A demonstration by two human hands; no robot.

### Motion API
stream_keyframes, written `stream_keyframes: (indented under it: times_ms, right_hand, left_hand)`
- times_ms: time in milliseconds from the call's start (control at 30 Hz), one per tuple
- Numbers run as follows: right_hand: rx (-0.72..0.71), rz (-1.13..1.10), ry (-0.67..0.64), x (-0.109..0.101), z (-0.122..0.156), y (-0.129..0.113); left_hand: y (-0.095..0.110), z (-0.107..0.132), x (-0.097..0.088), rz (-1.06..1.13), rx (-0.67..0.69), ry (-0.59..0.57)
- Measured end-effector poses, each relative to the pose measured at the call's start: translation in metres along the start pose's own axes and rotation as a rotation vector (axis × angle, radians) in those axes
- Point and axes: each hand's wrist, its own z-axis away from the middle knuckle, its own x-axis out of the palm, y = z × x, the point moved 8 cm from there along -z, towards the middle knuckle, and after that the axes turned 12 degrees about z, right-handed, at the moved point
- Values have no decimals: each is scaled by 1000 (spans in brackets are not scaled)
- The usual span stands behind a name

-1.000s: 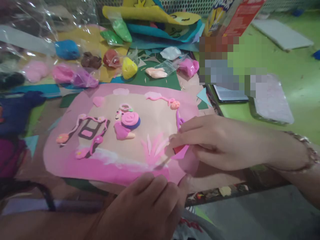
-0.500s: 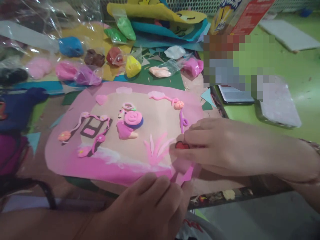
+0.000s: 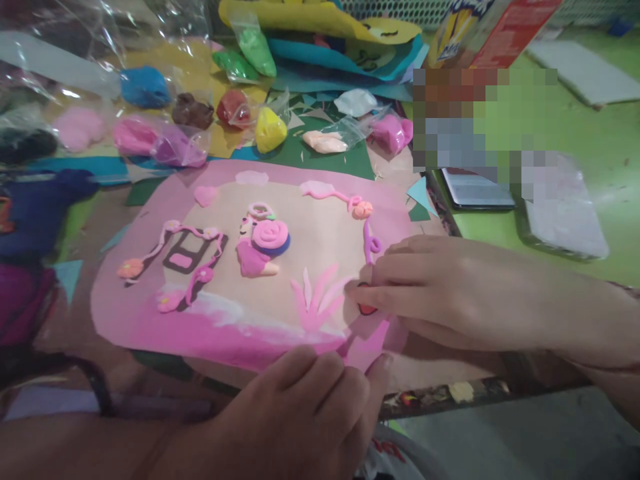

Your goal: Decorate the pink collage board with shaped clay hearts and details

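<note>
A pink clay picture on a rounded sheet point(image 3: 115, 300) lies flat before me, with a snail-like clay figure point(image 3: 270, 237), a brown-framed shape with flowers and a fan of pink leaves point(image 3: 315, 303). At the sheet's right side, my right hand point(image 3: 445, 293) reaches in with fingers close together, pressed on a small red heart point(image 3: 367, 303) with a dark outline. The fingers hide part of the heart. Along the lower edge of the sheet, my left hand point(image 3: 315, 407) is closed with curled fingers, gripping the edge; its fingertips are hidden.
Behind the sheet lie several bags of coloured clay, among them blue point(image 3: 146, 87), yellow point(image 3: 271, 130) and magenta point(image 3: 393, 133). To the right are a phone point(image 3: 477, 190), a pale block point(image 3: 565, 220) and a red carton point(image 3: 515, 33). The table's front edge point(image 3: 445, 397) runs below my right hand.
My right fingers have shifted over the red heart, which now sits slightly lower and is more covered. My left hand has stayed at the sheet's lower edge. The view has moved slightly.
</note>
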Motion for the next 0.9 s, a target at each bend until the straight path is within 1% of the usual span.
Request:
stream_keyframes:
  times_ms: [233,500,633,700,800,867,900]
  right_hand:
    - [-32,16,-6,0,2,-1]
    - [-37,6,-13,1,2,-1]
    - [-23,-15,-11,-2,2,-1]
    - [33,-65,15,-6,2,4]
    - [193,-214,103,-15,4,18]
    - [314,-300,139,-16,7,28]
    - [365,-327,149,-16,8,32]
  left_hand:
    - [2,1,0,-43,3,-6]
    - [1,2,0,-40,20,-2]
    - [2,2,0,-42,-2,-8]
    - [2,2,0,-40,-4,-10]
    - [0,2,0,-40,-2,-6]
    - [-1,2,-2,-62,19,47]
    - [1,3,-4,-79,58,91]
